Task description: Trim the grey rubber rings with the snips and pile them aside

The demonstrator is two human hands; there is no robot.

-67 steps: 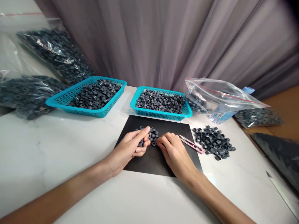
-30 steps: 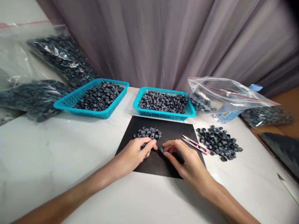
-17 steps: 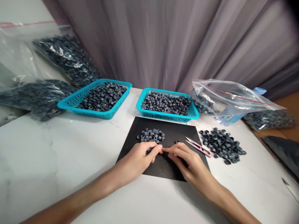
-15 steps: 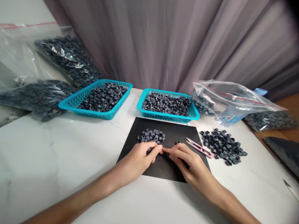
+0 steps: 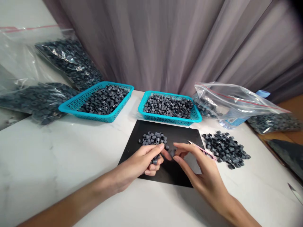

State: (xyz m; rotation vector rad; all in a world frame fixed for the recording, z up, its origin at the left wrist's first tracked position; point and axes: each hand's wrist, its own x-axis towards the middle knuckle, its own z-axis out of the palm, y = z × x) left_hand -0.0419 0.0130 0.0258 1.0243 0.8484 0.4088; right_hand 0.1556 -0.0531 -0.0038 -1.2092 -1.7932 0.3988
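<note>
My left hand (image 5: 144,157) is curled over the black mat (image 5: 165,173), with several small grey plastic rings (image 5: 155,160) cupped in its fingers. Its index finger stretches right, towards a blurred grey ring (image 5: 173,153). That ring sits at the thumb and bent fingers of my right hand (image 5: 199,162), which pinches it while the index finger is raised off it. A heap of similar grey rings (image 5: 152,137) lies on the mat just beyond my left hand. Pink-handled thread snips (image 5: 201,149) rest at the mat's right side, partly behind my right hand.
Two turquoise baskets full of rings, the left basket (image 5: 110,118) and the right basket (image 5: 170,119), stand behind the mat. A loose pile of dark rings (image 5: 224,148) lies on the right. Clear bags of rings (image 5: 68,60) are at the left; another zip bag (image 5: 236,97) covers a bottle.
My hands have moved slightly apart. My right hand has turned and opened its index finger upward, and the rings in my left hand now show more plainly.
</note>
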